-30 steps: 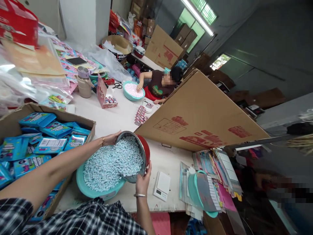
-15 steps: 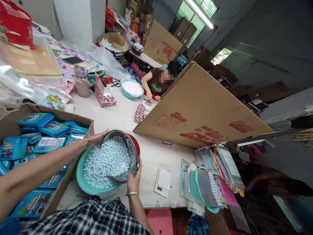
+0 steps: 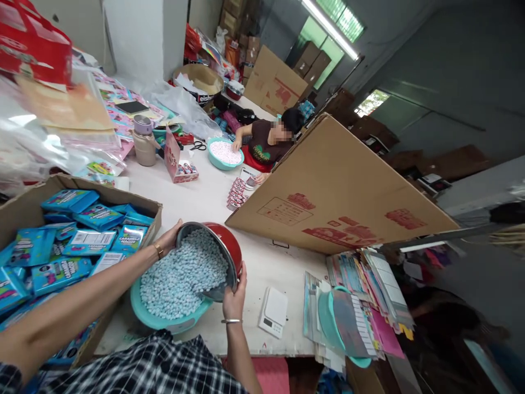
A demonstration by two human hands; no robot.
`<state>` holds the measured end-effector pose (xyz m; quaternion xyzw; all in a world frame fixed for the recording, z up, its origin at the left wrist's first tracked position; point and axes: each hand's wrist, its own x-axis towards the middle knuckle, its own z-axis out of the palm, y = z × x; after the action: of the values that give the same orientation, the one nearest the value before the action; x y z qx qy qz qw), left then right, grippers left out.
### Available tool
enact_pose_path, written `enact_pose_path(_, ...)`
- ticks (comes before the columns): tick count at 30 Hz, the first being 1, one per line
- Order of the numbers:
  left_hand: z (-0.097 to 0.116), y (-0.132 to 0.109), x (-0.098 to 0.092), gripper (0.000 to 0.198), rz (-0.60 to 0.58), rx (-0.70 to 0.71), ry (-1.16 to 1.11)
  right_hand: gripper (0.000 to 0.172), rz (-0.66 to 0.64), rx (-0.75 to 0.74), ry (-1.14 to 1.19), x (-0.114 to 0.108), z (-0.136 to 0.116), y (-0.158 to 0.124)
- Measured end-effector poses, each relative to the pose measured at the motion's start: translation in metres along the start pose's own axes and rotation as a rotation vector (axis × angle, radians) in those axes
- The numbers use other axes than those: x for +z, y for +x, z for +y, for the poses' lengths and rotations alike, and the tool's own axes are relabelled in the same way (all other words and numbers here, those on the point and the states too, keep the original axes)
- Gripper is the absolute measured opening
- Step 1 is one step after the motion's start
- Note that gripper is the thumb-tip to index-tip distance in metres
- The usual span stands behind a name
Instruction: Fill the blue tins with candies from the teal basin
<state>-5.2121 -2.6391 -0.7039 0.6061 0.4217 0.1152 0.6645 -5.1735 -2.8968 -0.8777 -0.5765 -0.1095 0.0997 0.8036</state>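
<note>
A metal bowl (image 3: 230,241), red outside and grey inside, tilts over a turquoise basin (image 3: 184,327). Small pale blue pieces, like candies (image 3: 172,284), fill the basin and run up into the bowl in one heap. My left hand (image 3: 169,239) grips the bowl's far left rim, its fingers partly hidden behind the wall. On the right side, my right hand (image 3: 235,291) holds the bowl with the thumb near the rim and the fingers along the red outside.
At left stands a carton (image 3: 158,219) of blue packets (image 3: 88,241). A white scale (image 3: 274,309) lies right of the basin. A big cardboard sheet (image 3: 328,186) leans across the table. Beyond it a co-worker (image 3: 266,142) sits with one hand in a basin of pale pieces (image 3: 225,153).
Both my hands have moved the bowl slightly right and tipped it more steeply, showing more of its red outside. The co-worker's hand has moved to the far basin.
</note>
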Motion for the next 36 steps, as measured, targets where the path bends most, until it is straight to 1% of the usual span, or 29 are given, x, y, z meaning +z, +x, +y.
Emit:
enact_pose_path(2, 0.000, -0.005, 0.002, 0.068, 0.031, -0.017, -0.038, 0.089, -0.003, -0.002, 0.010, -0.001, 0.001, 0.004)
enact_pose_path(6, 0.002, -0.017, 0.005, 0.059, -0.009, -0.027, -0.112, 0.086, 0.000, -0.043, -0.028, -0.006, -0.007, 0.015)
enact_pose_path(9, 0.005, -0.022, 0.001, 0.062, 0.038, 0.005, -0.153, 0.086, -0.005, -0.084, -0.040, -0.001, -0.013, 0.015)
enact_pose_path(11, 0.005, -0.023, 0.001, 0.066, 0.051, 0.019, -0.158, 0.089, -0.018, -0.066, -0.017, 0.001, -0.016, 0.017)
enact_pose_path(13, 0.005, -0.023, 0.004, 0.066, 0.017, 0.021, -0.140, 0.092, -0.034, -0.030, 0.015, -0.003, -0.020, 0.025)
enact_pose_path(17, 0.011, -0.019, 0.010, 0.064, -0.102, 0.065, -0.112, 0.098, -0.026, 0.010, 0.043, -0.017, -0.035, 0.050)
enact_pose_path(19, 0.018, -0.015, 0.009, 0.072, -0.151, 0.067, -0.098, 0.103, -0.035, 0.030, 0.062, -0.019, -0.042, 0.061)
enact_pose_path(21, 0.024, -0.013, 0.004, 0.078, -0.162, 0.045, -0.076, 0.108, -0.068, 0.049, 0.087, -0.017, -0.044, 0.067)
enact_pose_path(23, 0.023, -0.016, -0.003, 0.077, -0.130, 0.031, -0.066, 0.111, -0.100, 0.049, 0.097, -0.013, -0.041, 0.068)
enact_pose_path(25, 0.015, -0.025, -0.011, 0.073, -0.077, 0.036, -0.091, 0.108, -0.134, 0.036, 0.095, -0.008, -0.035, 0.063)
enact_pose_path(28, -0.005, -0.048, -0.023, 0.062, 0.041, 0.088, -0.191, 0.095, -0.189, -0.030, 0.094, -0.002, -0.026, 0.049)
enact_pose_path(30, -0.020, -0.067, -0.027, 0.057, 0.161, 0.131, -0.275, 0.084, -0.222, -0.101, 0.080, 0.002, -0.023, 0.037)
enact_pose_path(32, -0.030, -0.084, -0.029, 0.056, 0.273, 0.158, -0.354, 0.074, -0.258, -0.170, 0.051, 0.005, -0.023, 0.028)
enact_pose_path(33, -0.034, -0.091, -0.029, 0.056, 0.309, 0.169, -0.389, 0.071, -0.277, -0.201, 0.036, 0.006, -0.024, 0.025)
enact_pose_path(36, -0.039, -0.100, -0.024, 0.060, 0.351, 0.204, -0.470, 0.066, -0.304, -0.275, 0.000, 0.008, -0.026, 0.023)
